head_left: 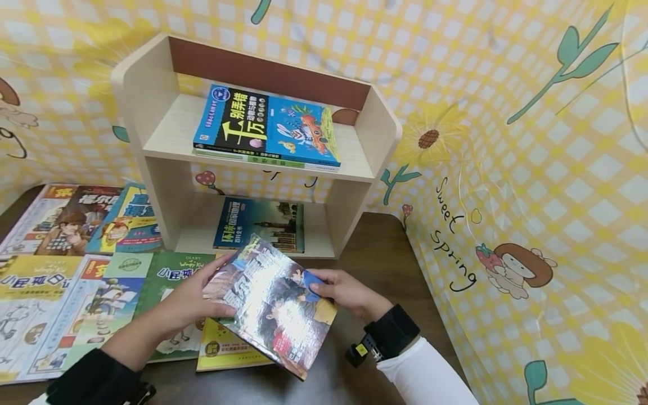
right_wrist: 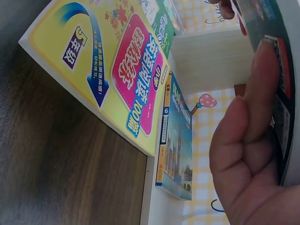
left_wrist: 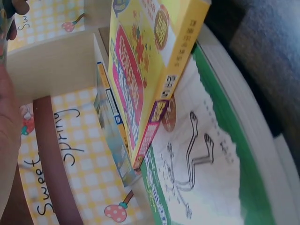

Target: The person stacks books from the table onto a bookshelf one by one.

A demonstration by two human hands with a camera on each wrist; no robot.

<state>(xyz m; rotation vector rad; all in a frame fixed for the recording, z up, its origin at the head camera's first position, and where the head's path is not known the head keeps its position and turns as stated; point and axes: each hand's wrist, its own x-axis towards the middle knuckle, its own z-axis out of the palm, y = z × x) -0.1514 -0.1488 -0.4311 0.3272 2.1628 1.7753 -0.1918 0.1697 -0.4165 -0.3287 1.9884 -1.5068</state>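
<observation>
"Pinching the glossy book (head_left: 288, 309) from opposite sides, the left hand (head_left: 194, 292) and right hand (head_left: 349, 292) each clamp it with a thumb on the cover; the other fingers lie mostly hidden behind."

"What might fail at the fingers?"

"The cover, bright with glare, could slip if one hand eases first; the tilted book would probably fall onto the yellow book (head_left: 223, 351) beneath."

"And farther out?"

"The yellow book overlaps the green book (head_left: 169, 273), so a knock might skew both. Beyond, a blue book (head_left: 255, 219) lies flat on the lower board (head_left: 316, 233) of the bookshelf (head_left: 147, 107), close to its front edge; a low forward push could catch it."
</observation>
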